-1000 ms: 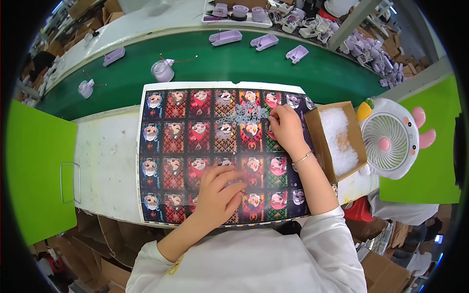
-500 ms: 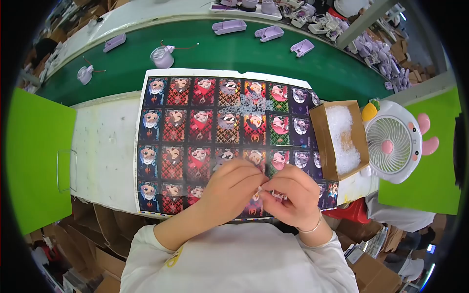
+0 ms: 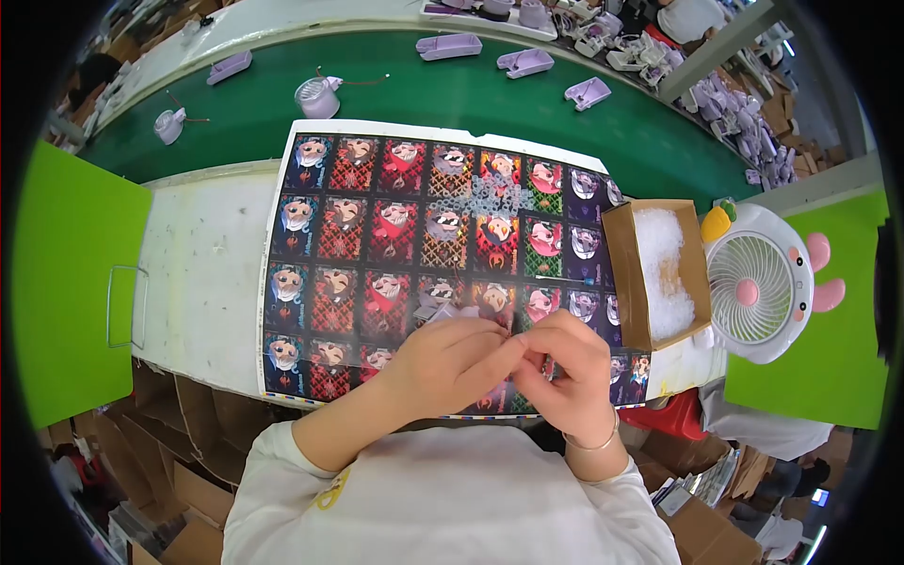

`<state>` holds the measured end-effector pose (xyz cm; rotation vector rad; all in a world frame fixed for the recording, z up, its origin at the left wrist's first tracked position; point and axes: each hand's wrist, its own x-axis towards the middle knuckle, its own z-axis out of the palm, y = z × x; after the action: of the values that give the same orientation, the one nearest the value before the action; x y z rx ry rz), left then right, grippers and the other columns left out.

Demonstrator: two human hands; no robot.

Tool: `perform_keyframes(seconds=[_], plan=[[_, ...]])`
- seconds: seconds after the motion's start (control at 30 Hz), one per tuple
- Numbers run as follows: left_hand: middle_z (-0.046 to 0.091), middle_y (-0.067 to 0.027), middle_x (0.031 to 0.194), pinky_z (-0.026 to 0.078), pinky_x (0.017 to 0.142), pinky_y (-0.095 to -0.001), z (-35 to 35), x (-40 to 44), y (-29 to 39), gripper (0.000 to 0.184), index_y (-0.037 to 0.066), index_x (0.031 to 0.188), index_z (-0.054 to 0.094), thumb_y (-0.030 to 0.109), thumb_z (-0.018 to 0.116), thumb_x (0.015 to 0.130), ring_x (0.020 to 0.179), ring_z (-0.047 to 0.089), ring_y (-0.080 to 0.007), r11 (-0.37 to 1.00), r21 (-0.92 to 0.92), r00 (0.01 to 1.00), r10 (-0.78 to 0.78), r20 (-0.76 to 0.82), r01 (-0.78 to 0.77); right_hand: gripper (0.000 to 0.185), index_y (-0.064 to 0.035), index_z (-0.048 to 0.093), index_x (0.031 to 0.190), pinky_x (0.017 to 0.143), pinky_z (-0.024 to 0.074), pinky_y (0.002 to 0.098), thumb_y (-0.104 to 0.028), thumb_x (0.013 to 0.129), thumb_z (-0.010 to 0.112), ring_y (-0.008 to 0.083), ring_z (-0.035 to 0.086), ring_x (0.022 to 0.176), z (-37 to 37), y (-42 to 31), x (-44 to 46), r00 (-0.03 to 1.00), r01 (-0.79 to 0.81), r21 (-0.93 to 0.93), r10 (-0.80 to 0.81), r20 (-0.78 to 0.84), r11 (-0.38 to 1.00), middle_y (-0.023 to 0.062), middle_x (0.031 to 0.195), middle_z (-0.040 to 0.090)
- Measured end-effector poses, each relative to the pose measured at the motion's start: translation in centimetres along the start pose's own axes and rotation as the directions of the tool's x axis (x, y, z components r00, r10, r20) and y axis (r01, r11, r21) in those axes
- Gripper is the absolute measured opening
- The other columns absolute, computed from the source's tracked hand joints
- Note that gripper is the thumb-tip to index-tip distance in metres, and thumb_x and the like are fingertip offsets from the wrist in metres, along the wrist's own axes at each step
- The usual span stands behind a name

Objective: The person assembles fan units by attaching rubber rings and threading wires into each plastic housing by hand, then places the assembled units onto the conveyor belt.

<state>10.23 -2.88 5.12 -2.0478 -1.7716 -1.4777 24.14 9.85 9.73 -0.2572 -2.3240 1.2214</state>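
My left hand (image 3: 450, 363) and my right hand (image 3: 573, 377) meet low over a sheet printed with rows of cartoon characters (image 3: 336, 226). The fingers of both are closed and their tips come together. What they pinch is too small and too covered to make out. Just beyond my left fingers a pale lilac piece partly shows, blurred. Farther up the sheet lies a loose cluster of small clear rings (image 3: 488, 197). A thin tool with a dark blue end (image 3: 588, 282) rests on the sheet beyond my right hand.
On the right stand a cardboard box (image 3: 621, 273) of clear-white plastic bits and a white fan with pink ears (image 3: 750, 280). Across the back runs a green conveyor belt (image 3: 414, 94) carrying lilac housings (image 3: 449, 46). Green panels (image 3: 71, 292) flank both sides.
The view has shifted slightly. My hands stay together over the same part of the sheet, with the right fingers a little more curled. The lilac piece beyond my left fingers shows more.
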Motion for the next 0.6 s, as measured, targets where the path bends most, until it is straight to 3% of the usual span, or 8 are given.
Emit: perform_keyframes(seconds=[0.13,0.17,0.23,0.27,0.33,0.37,0.47,0.6], plan=[[0.066,-0.0124,0.094,0.053,0.078,-0.0427,1.0,-0.5,-1.6,0.035,0.001,0.110,0.062,0.011,0.068,0.078,0.085,0.064,-0.0339,0.985,0.054,0.986,-0.164,0.034,0.162,0.019,-0.0005,0.065,0.091,0.055,0.0427,0.0255,0.007,0.076,0.073,0.0124,0.055,0.060,0.1,0.7,-0.5,0.987,-0.115,0.057,0.120,-0.104,0.992,0.0042,0.076,0.058],[0.066,-0.0137,0.095,0.053,0.079,-0.0437,1.0,-0.7,-2.1,0.033,0.002,0.110,0.062,0.012,0.068,0.079,0.087,0.064,-0.0354,0.956,0.028,0.950,-0.292,0.111,0.291,0.015,-0.0009,0.064,0.091,0.056,0.0423,0.0252,0.004,0.079,0.072,0.0122,0.054,0.062,0.2,1.2,-0.7,0.955,-0.245,0.303,0.283,-0.090,0.921,0.0035,0.077,0.059],[0.066,-0.0161,0.098,0.051,0.082,-0.0456,0.7,-1.1,-2.8,0.031,0.004,0.110,0.063,0.013,0.067,0.081,0.090,0.063,-0.0383,0.846,0.007,0.813,-0.514,0.272,0.533,0.009,-0.0016,0.063,0.091,0.059,0.0414,0.0246,-0.002,0.085,0.069,0.0119,0.053,0.065,0.7,3.0,-1.3,0.831,-0.422,0.709,0.554,0.053,0.565,0.0022,0.079,0.059],[0.066,-0.0159,0.098,0.051,0.082,-0.0443,0.8,-1.1,-2.9,0.031,0.004,0.110,0.063,0.011,0.066,0.081,0.090,0.063,-0.0371,0.844,-0.054,0.822,-0.502,0.269,0.533,0.007,-0.0014,0.061,0.092,0.059,0.0403,0.0251,-0.004,0.088,0.065,0.0117,0.050,0.064,1.1,3.9,-1.2,0.807,-0.382,0.867,0.573,0.144,0.320,0.0025,0.080,0.057],[0.066,-0.0154,0.098,0.051,0.081,-0.0417,1.0,-1.3,-2.8,0.032,0.004,0.112,0.064,0.009,0.064,0.081,0.091,0.064,-0.0348,0.826,-0.178,0.836,-0.486,0.256,0.535,0.009,-0.0009,0.057,0.094,0.059,0.0380,0.0260,-0.010,0.093,0.059,0.0113,0.044,0.061,1.7,5.8,-0.7,0.780,-0.240,0.942,0.530,0.331,-0.236,0.0029,0.084,0.054],[0.066,-0.0157,0.099,0.051,0.080,-0.0416,1.2,-1.6,-2.9,0.033,0.004,0.113,0.064,0.008,0.064,0.080,0.091,0.064,-0.0345,0.827,-0.194,0.842,-0.481,0.244,0.528,0.019,-0.0007,0.056,0.100,0.066,0.0429,0.0265,-0.019,0.096,0.058,0.0119,0.050,0.068,2.1,6.6,-1.0,0.795,-0.192,0.929,0.504,0.336,-0.316,0.0043,0.087,0.055],[0.066,-0.0163,0.100,0.051,0.078,-0.0412,1.7,-2.4,-3.1,0.036,0.003,0.114,0.064,0.007,0.063,0.079,0.090,0.064,-0.0341,0.811,-0.225,0.839,-0.498,0.219,0.540,0.018,-0.0011,0.058,0.103,0.072,0.0468,0.0277,-0.018,0.097,0.058,0.0123,0.055,0.074,3.0,6.7,-1.0,0.799,-0.203,0.977,0.565,0.207,-0.072,0.0050,0.090,0.057],[0.066,-0.0167,0.100,0.051,0.080,-0.0428,2.4,-2.3,-2.9,0.034,0.002,0.112,0.065,0.005,0.060,0.078,0.092,0.063,-0.0357,0.767,-0.243,0.805,-0.565,0.182,0.594,0.017,-0.0014,0.060,0.109,0.079,0.0508,0.0257,0.003,0.093,0.060,0.0118,0.062,0.084,4.9,6.7,-2.1,0.806,-0.465,0.673,0.589,0.054,0.575,0.0066,0.097,0.063]])
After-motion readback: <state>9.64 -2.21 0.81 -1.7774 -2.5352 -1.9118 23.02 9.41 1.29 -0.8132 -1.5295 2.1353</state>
